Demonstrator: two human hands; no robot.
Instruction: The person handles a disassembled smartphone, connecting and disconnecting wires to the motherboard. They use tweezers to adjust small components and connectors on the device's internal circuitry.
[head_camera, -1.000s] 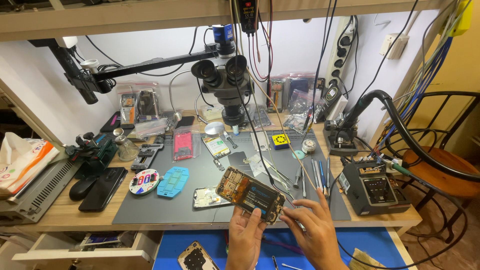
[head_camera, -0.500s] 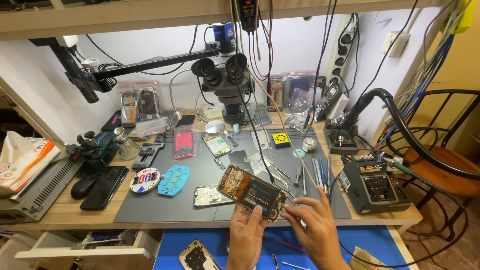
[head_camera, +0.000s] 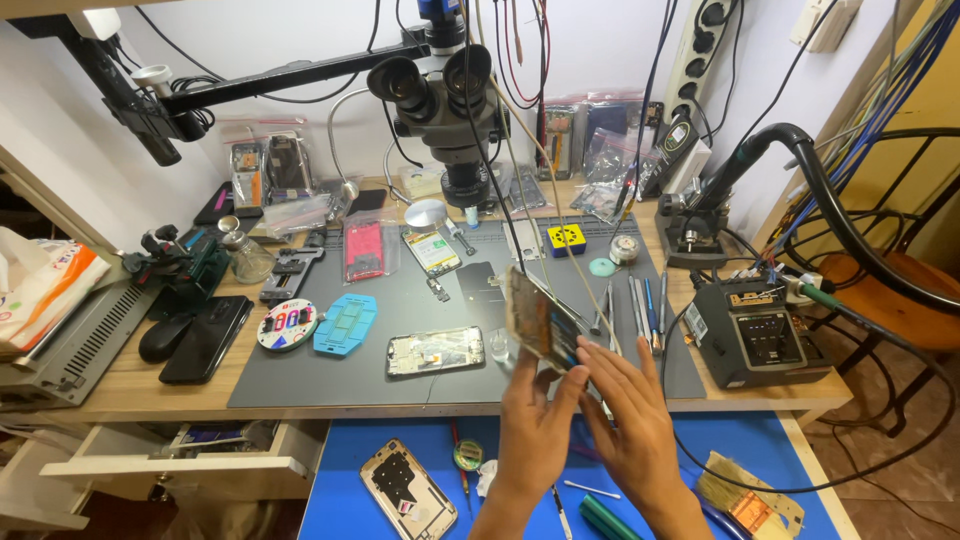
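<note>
- An opened smartphone (head_camera: 538, 322), circuitry showing, is held tilted on edge above the front of the grey work mat (head_camera: 300, 375).
- The left hand (head_camera: 535, 425) has its grip closed on the phone's lower edge.
- The right hand (head_camera: 632, 425) is open, fingers spread just beside the phone.
- A stereo microscope (head_camera: 445, 100) stands behind on the table (head_camera: 120, 385).

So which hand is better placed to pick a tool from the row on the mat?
Probably the right hand: it lies nearer the tools, while the left hand holds the opened phone.
</note>
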